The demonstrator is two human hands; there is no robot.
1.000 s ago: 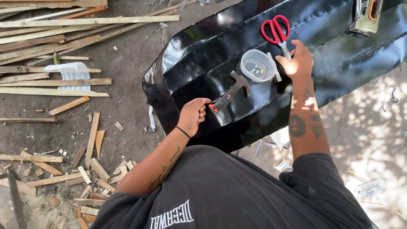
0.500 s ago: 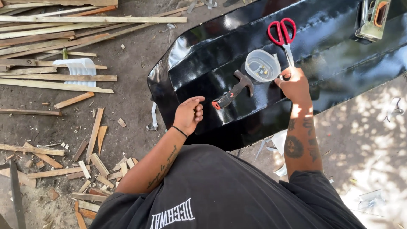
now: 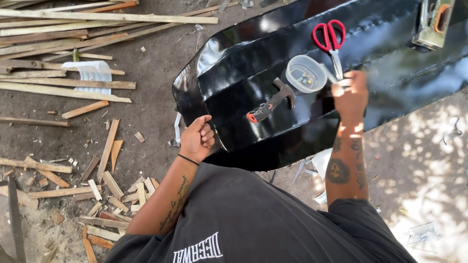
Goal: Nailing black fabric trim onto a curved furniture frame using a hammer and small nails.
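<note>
My left hand (image 3: pixel 197 139) is curled into a loose fist at the near edge of a glossy black sheet (image 3: pixel 243 73), holding nothing I can see. A hammer (image 3: pixel 272 103) with a black and red grip lies on the sheet just to the right of that hand, apart from it. My right hand (image 3: pixel 348 95) is blurred, with its fingertips pinched on a small pale thing. It is beside the blade tip of red-handled scissors (image 3: pixel 329 39) and a clear plastic container (image 3: pixel 306 74) with small bits inside.
Wooden slats and offcuts (image 3: pixel 58 87) litter the dirt ground on the left, with a white corrugated piece (image 3: pixel 90 73) among them. A metal tool with an orange handle (image 3: pixel 434 22) rests on the sheet at the top right. Scraps lie on the sunlit ground at the right.
My left hand has moved off the hammer's grip end and back to the sheet's edge. My right hand has drawn back a little from the container and scissors.
</note>
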